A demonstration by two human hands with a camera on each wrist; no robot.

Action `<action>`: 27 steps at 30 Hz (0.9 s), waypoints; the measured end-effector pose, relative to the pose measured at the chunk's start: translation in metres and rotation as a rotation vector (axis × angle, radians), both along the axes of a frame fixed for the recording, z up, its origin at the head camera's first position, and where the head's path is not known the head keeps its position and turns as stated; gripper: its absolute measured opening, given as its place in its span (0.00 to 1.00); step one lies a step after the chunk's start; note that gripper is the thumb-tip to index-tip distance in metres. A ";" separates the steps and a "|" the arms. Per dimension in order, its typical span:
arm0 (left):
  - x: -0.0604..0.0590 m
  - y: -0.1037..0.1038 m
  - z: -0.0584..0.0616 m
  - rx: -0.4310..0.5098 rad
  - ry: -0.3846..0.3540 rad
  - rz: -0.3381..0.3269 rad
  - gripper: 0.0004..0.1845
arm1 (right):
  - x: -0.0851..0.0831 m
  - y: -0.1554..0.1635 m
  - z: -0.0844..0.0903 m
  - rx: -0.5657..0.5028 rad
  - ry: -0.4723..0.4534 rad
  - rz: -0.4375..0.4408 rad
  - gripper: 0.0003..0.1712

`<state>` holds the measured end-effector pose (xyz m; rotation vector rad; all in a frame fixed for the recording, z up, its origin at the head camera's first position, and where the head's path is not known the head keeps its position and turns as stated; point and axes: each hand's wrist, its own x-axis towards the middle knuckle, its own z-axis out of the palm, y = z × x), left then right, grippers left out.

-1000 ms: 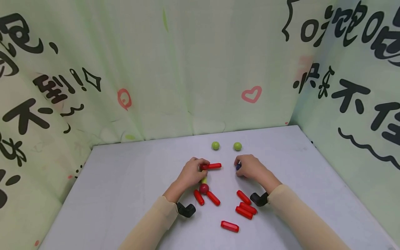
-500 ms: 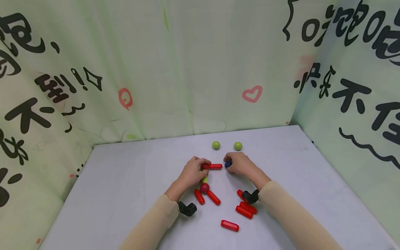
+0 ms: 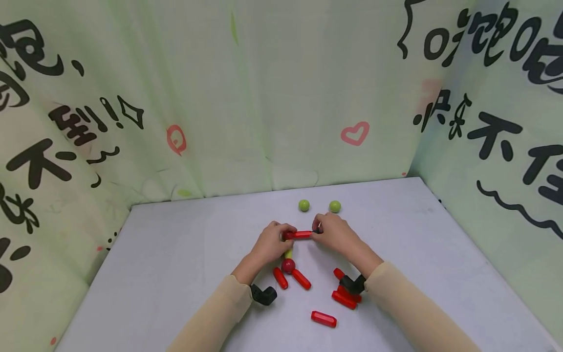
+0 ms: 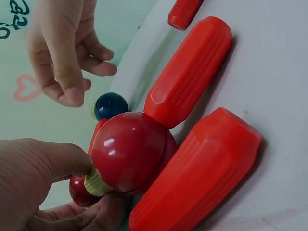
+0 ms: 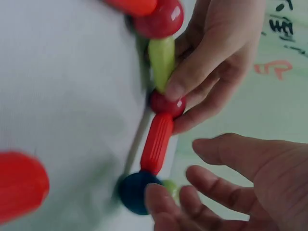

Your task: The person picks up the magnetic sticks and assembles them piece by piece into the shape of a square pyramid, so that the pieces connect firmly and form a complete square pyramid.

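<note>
Your left hand [image 3: 269, 243] pinches the small red ball [image 5: 166, 103] where the short green rod [image 5: 161, 62] meets the red rod [image 3: 302, 234], so its grip is closed on that joint near the middle of the desk [image 3: 176, 254]. Your right hand [image 3: 335, 233] sits at the rod's far end with its grip half open, fingertips [image 5: 159, 202] touching the blue ball [image 5: 137, 191], which now rests against the rod's tip. These pieces look like light, hard, glossy plastic: stiff, not fragile, but smooth enough to slip, and the balls will roll if let go. Judging by how they cling end to end, the joints are probably magnetic and would pull apart under a sideways tug, so hold at the joints or along a rod's ribbed middle, not by a ball alone. Compared with 1 second ago, your right hand has travelled left from its spot apart from the rod, bringing the blue ball up to the rod's end; your left hand has kept its hold. The 2 green balls [image 3: 303, 205] lie untouched behind.
</note>
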<state>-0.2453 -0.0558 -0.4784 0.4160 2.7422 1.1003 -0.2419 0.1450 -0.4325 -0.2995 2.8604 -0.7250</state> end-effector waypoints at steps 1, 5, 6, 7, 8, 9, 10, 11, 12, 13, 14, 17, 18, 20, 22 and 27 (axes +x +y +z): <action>0.001 0.000 0.000 0.003 -0.003 0.002 0.17 | 0.004 -0.002 0.002 -0.003 -0.015 0.016 0.09; 0.002 0.000 0.000 0.016 -0.015 0.005 0.17 | 0.023 -0.013 0.003 0.008 -0.090 0.103 0.10; 0.002 0.000 0.000 0.015 -0.017 0.008 0.18 | 0.028 -0.015 0.003 0.013 -0.107 0.125 0.10; 0.003 0.000 0.000 0.015 -0.018 0.010 0.18 | 0.031 -0.018 0.002 0.016 -0.121 0.144 0.10; 0.002 0.000 0.000 0.014 -0.012 0.010 0.18 | 0.035 -0.021 0.001 0.015 -0.132 0.163 0.09; 0.002 0.000 0.000 0.012 -0.011 0.013 0.18 | 0.039 -0.023 0.001 0.006 -0.146 0.178 0.09; 0.002 0.000 0.000 0.009 -0.006 0.015 0.18 | 0.042 -0.026 0.000 0.000 -0.155 0.193 0.09; 0.002 0.000 0.000 0.006 -0.005 0.017 0.18 | 0.044 -0.028 -0.001 -0.003 -0.162 0.205 0.10; 0.002 0.001 0.000 0.001 -0.003 0.020 0.19 | 0.046 -0.030 -0.001 -0.003 -0.166 0.212 0.10; 0.002 0.001 0.000 -0.001 -0.004 0.024 0.19 | 0.048 -0.032 -0.002 0.000 -0.167 0.214 0.11; 0.002 0.001 0.001 -0.004 -0.009 0.029 0.20 | 0.050 -0.034 -0.002 0.006 -0.166 0.213 0.12; 0.004 0.001 0.003 -0.013 -0.030 0.048 0.25 | 0.054 -0.039 -0.003 0.047 -0.156 0.196 0.13; 0.006 0.001 0.005 -0.015 -0.041 0.055 0.26 | 0.055 -0.040 -0.004 0.060 -0.151 0.187 0.13; 0.008 0.000 0.008 -0.024 -0.061 0.066 0.30 | 0.055 -0.042 -0.005 0.079 -0.148 0.171 0.13; 0.011 -0.002 0.012 -0.032 -0.078 0.072 0.32 | 0.055 -0.043 -0.006 0.085 -0.149 0.159 0.12; 0.019 -0.007 0.018 -0.046 -0.117 0.042 0.34 | 0.053 -0.043 -0.008 0.079 -0.156 0.144 0.10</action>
